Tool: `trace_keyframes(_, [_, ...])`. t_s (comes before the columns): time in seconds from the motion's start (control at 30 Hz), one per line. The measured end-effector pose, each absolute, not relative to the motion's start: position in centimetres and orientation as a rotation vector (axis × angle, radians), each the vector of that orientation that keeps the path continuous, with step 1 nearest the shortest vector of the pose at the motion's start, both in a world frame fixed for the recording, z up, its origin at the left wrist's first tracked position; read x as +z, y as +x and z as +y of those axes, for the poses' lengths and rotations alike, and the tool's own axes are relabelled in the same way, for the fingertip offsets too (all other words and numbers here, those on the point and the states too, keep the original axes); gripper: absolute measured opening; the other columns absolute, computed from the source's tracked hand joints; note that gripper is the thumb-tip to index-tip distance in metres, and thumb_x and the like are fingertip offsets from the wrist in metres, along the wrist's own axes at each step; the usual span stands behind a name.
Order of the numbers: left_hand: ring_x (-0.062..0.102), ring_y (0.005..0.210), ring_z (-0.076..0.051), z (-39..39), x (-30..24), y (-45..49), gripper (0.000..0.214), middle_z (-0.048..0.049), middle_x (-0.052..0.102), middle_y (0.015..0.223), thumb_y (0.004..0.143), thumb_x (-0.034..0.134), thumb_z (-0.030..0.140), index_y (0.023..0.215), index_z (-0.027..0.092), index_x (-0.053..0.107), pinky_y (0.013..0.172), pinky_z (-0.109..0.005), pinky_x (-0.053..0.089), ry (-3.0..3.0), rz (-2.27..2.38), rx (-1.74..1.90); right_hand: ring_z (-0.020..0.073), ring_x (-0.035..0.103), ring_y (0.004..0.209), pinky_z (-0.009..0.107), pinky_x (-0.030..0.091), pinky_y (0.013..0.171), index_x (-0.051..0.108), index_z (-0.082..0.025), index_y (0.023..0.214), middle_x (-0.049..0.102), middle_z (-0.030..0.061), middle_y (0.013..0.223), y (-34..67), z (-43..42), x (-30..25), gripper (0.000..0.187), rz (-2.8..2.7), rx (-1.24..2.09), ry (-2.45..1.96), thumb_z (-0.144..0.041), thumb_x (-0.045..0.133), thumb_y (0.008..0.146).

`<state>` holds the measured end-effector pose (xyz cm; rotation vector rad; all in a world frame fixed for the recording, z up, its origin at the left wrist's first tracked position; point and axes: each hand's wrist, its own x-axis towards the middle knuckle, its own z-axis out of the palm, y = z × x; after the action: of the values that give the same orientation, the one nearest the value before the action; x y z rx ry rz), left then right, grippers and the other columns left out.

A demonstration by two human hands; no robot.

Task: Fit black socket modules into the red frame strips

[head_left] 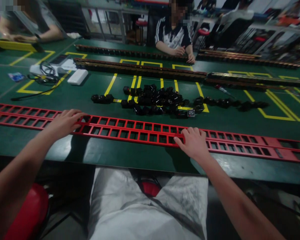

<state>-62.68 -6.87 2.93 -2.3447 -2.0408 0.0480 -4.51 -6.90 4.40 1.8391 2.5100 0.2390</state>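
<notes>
A long red slotted frame [133,130], two rows of rectangular openings wide, stretches across the table in front of me. My left hand [66,123] grips it left of the middle, with fingers over the far side and thumb nearer me. Right of the middle, my right hand [194,142] has its fingers curled over the far edge and its thumb apart on the near row. Just beyond the frame lies a tangled heap of small black blocks strung together [160,98]. A printed square label [191,113] shows on one block.
The green table [145,158] carries yellow tape outlines. Long dark strips [140,68] lie across its far half. A white box [77,77], coiled cable [48,70] and screwdriver-like tool [223,90] are beyond the frame. Co-workers sit opposite, one with hands [183,53] near a strip.
</notes>
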Motion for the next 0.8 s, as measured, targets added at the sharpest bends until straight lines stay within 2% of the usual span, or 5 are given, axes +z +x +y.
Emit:
trace_keyframes(0.17, [0.055,0.125,-0.031,-6.3,3.3,-60.7,0.065,-0.0105,0.059,0.138,0.071,0.047,0.025,0.135,0.022,0.060,0.110,-0.049,0.044,-2.351,-2.141,-0.090,0.0349,0.051,0.105,0.046,0.038,0.087,0.065,-0.017,0.105,0.063,0.0163,0.108,-5.2,-7.8,3.4,0.042,2.525,0.274,1.944,-0.053,0.044,0.098])
trace_keyframes(0.37, [0.040,0.144,-0.032,-1.1,3.6,-60.4,0.069,-0.0188,0.049,0.149,0.085,0.050,0.041,0.146,0.007,0.049,0.121,-0.049,0.032,-1.840,-2.516,-0.600,0.0301,0.056,0.109,0.043,0.044,0.093,0.061,-0.019,0.115,0.064,0.0143,0.118,-0.5,-5.6,3.4,0.034,2.902,0.016,2.141,-0.043,0.048,0.095])
trace_keyframes(0.53, [0.036,0.148,-0.031,2.8,2.8,-59.2,0.071,-0.0195,0.040,0.159,0.093,0.047,0.040,0.154,0.005,0.038,0.123,-0.049,0.028,-1.640,-2.724,-0.761,0.0269,0.055,0.102,0.044,0.044,0.092,0.065,-0.014,0.113,0.061,0.0183,0.113,14.7,3.6,4.2,0.035,2.206,0.096,3.212,-0.036,0.055,0.088])
trace_keyframes(0.67, [0.039,0.145,-0.029,4.7,2.5,-57.1,0.066,-0.0176,0.046,0.156,0.094,0.044,0.039,0.151,0.004,0.042,0.123,-0.048,0.029,-1.653,-2.700,-0.841,0.0344,0.045,0.128,0.053,0.034,0.105,0.062,-0.007,0.130,0.055,0.0287,0.131,27.4,10.5,4.8,0.060,1.415,0.058,3.461,-0.034,0.075,0.079])
trace_keyframes(0.8, [0.042,0.142,-0.027,6.3,2.3,-55.3,0.061,-0.0151,0.051,0.152,0.094,0.042,0.038,0.146,0.005,0.049,0.123,-0.046,0.028,-1.631,-2.680,-0.884,0.0373,0.038,0.140,0.058,0.033,0.100,0.053,-0.005,0.146,0.045,0.0358,0.144,34.6,14.3,5.1,0.086,1.169,-0.011,3.426,-0.059,0.075,0.082])
